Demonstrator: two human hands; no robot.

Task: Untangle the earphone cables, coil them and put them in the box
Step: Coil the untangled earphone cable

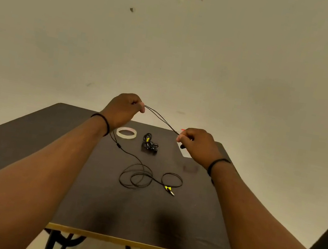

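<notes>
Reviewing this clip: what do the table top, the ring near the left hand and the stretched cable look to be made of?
Table top: likely laminated board, matte dark brown, with a pale light-wood-coloured front edge. Ring: looks like a roll of clear tape, translucent whitish plastic. Cable: thin black strands, probably rubber or plastic coated, pinched taut between left hand and right hand.

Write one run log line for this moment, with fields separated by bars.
left hand: pinches earphone cable | right hand: pinches same cable | rest of cable: loops on table | second earphone bundle: untouched
</notes>
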